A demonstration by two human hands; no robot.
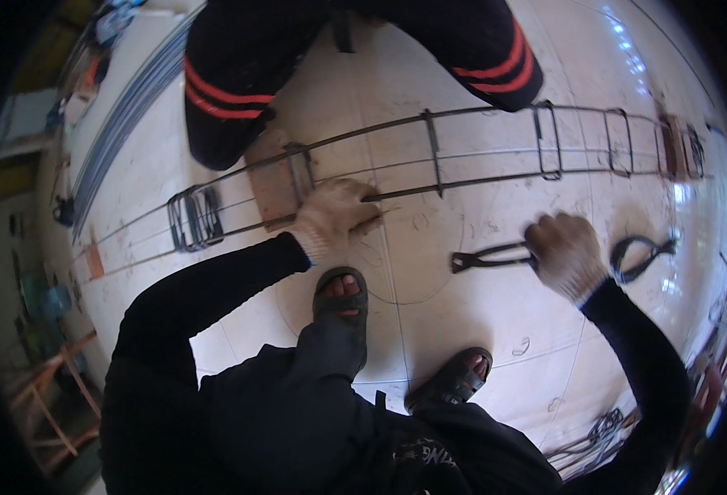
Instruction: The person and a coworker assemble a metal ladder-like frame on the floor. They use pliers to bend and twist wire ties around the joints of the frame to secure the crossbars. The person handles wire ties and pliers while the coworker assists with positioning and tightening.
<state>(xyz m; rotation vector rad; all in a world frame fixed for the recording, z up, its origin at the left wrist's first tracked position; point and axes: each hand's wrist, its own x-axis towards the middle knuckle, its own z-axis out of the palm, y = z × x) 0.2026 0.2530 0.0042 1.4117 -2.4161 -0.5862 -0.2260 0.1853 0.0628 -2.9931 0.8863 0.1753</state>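
Note:
A long cage of steel reinforcing bars [503, 175] with rectangular stirrups [434, 153] lies across the floor in front of me. My left hand [334, 216], in a pale knit glove, is at the cage's near bar beside a stirrup. Its fingers are pinched together, and thin tie wire [390, 209] sticks out past the fingertips. Away to the right, my gloved right hand [563, 252] is closed round the handles of dark end-cutting pincers [487, 257]. The jaws point left, apart from the cage. Several stirrups are bunched [196, 218] on the cage's left part.
Across the cage are another person's legs [231, 91] in dark trousers with red stripes. Brown blocks [271, 175] sit under the cage. A dark coil [642, 257] lies right of my right hand. Long loose bars [136, 103] lie far left; more metal [602, 433] is near right.

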